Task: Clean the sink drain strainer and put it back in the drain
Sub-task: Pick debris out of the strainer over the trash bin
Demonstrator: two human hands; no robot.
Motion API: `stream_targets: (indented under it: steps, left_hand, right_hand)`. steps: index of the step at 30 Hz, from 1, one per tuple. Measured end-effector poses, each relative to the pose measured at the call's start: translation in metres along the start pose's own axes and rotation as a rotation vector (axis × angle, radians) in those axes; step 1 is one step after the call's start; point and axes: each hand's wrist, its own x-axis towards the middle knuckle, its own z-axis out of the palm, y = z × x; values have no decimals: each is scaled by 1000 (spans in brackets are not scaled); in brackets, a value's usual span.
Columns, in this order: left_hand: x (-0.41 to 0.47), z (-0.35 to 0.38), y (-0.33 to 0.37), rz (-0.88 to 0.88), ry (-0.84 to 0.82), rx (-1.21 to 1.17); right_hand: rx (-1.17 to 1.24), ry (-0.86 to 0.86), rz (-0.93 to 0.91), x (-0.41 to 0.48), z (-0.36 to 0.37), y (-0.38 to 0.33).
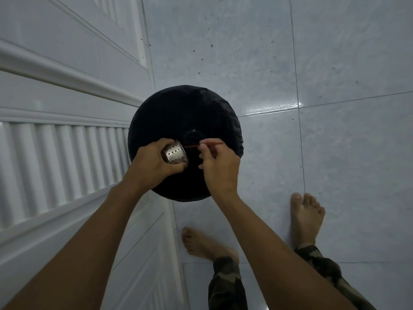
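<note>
My left hand (152, 163) grips a metal sink drain strainer (174, 155), a small steel cup with rows of holes. It lies on its side with its open mouth turned to the right. My right hand (220, 166) pinches a thin red stick (209, 145) whose tip points into the strainer's mouth. Both hands hover over a round bin lined with a black bag (178, 113). The strainer's inside is hidden from me.
The bin stands on a glossy pale tiled floor (335, 153) next to a white panelled door with slats (55, 142) on the left. My bare feet (307, 217) and camouflage trouser legs are on the floor at the lower right, close to the bin.
</note>
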Motion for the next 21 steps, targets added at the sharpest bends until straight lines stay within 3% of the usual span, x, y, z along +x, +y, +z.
stream_targets:
  steps: [4,8,12,15,16,19,21]
  left_hand:
    - [5,-5,0,-12,-25,-2]
    - [7,-6,-4,-41,-68,30]
    - [8,-7,-5,-34,-72,36]
    - [9,-5,-5,-39,-88,50]
    - [9,-5,-5,-45,-79,51]
    - [10,-5,-6,-54,-82,65]
    - [7,-4,-9,-71,-114,72]
  right_hand:
    - [52,-195,129,2,7,0]
    - [-3,20,68,3,7,1]
    - [0,-210,72,3,11,2]
    - [-88,-20,62,8,9,3]
    - [-60,-23,49,10,8,4]
    - [-81,-268,72,10,11,3]
    - [-178,-199,57,13,12,3]
